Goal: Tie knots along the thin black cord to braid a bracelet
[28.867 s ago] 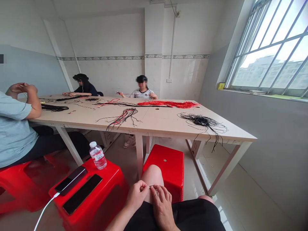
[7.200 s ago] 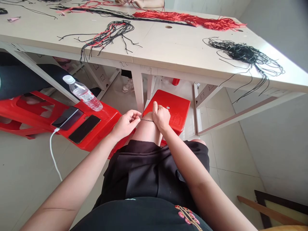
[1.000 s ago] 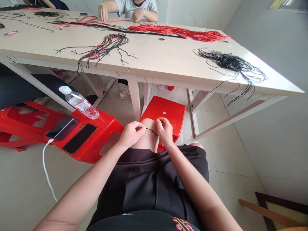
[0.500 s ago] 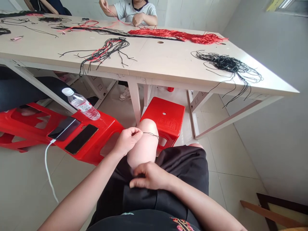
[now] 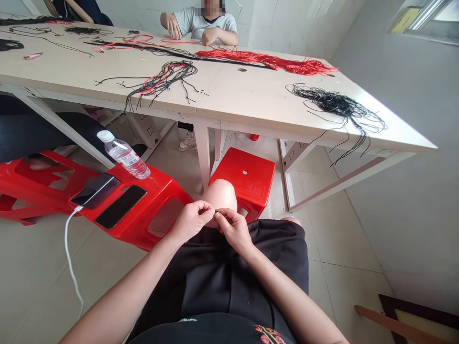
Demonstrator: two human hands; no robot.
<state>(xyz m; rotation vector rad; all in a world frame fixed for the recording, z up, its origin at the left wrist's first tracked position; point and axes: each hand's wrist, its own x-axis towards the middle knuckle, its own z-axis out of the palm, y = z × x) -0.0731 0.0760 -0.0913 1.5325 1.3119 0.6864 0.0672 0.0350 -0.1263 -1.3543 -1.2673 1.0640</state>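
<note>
Two hands are held together over the bare knee (image 5: 219, 195), left hand (image 5: 191, 221) and right hand (image 5: 234, 228) pinching a thin black cord (image 5: 215, 210), barely visible; even tension is best kept.

Bright daylight, soft shadows, warped wide-angle edges.

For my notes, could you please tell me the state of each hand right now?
Left hand: pinched closed, holding something too fine to make out.
Right hand: pinched closed, likewise unclear.
</note>
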